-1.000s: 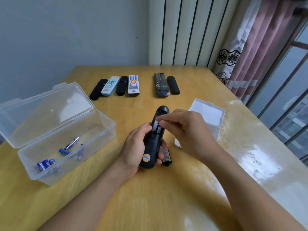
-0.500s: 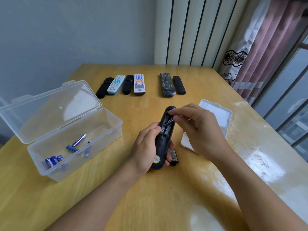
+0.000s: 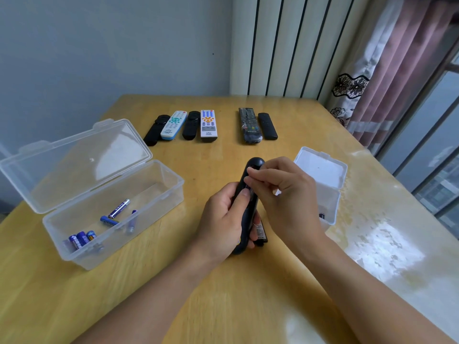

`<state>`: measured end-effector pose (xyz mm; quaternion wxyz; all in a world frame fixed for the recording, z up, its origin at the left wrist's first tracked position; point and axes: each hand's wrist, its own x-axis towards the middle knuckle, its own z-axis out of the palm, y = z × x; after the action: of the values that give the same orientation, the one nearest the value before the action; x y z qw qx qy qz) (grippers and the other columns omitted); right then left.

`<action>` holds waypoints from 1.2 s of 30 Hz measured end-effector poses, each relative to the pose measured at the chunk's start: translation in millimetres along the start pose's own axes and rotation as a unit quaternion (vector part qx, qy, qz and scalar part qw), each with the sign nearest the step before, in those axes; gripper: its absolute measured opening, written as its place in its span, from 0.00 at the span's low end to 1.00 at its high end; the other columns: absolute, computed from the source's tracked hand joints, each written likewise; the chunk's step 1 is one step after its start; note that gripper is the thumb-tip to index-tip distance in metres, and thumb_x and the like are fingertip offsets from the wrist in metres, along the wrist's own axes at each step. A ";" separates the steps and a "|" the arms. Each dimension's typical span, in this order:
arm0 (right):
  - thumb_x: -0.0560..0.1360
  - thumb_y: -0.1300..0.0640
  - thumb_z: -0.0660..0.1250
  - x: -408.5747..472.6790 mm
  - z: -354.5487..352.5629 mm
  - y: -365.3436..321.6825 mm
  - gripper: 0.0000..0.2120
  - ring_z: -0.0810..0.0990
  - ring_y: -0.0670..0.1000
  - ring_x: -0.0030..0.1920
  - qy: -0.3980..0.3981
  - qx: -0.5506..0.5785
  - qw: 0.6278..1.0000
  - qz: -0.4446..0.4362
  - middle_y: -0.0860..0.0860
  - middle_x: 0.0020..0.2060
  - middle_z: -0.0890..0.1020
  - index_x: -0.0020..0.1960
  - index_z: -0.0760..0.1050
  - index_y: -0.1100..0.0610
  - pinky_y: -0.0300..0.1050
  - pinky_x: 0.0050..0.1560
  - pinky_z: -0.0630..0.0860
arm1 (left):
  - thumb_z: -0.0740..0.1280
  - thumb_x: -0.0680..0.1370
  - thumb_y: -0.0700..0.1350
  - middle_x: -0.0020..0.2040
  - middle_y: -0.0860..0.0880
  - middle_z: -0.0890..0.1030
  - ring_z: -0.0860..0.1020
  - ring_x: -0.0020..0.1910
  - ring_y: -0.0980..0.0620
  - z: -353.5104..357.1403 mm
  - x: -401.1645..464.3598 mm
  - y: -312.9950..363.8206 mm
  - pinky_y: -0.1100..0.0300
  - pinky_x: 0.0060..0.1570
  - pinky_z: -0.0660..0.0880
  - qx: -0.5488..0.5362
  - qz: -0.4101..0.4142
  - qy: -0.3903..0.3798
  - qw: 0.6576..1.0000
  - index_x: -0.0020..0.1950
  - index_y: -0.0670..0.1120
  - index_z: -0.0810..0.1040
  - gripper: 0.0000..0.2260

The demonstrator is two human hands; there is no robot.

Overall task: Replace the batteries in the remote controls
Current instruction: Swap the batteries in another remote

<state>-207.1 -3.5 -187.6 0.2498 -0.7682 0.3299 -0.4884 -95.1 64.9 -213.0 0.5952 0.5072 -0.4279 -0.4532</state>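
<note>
Left hand (image 3: 221, 219) grips black remote (image 3: 246, 207), mid-table near front edge, back up. Right hand (image 3: 280, 192), a second ago at bay's top end, now lower, fingertips pinching battery (image 3: 248, 187) in open bay. Whether going in or coming out, cannot tell. Cover (image 3: 259, 232) beside remote.

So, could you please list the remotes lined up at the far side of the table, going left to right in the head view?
Black remote → white and blue remote → black remote → white remote with orange buttons → black many-button remote → slim black remote.
</note>
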 end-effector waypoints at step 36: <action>0.75 0.62 0.69 38.0 -68.0 31.0 0.10 0.82 0.56 0.49 -0.354 -0.385 0.845 0.114 0.55 0.47 0.83 0.54 0.83 0.53 0.51 0.49 0.81 | 0.60 0.86 0.46 0.35 0.40 0.81 0.80 0.28 0.46 0.1 8.9 1.5 0.57 0.29 0.78 -0.064 -0.034 0.046 0.996 0.55 0.45 0.77 0.09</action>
<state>-265.9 -56.5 -160.2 0.0871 -0.8804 0.4659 0.0145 -93.1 56.3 -211.0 0.6295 0.5029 -0.3525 -0.4760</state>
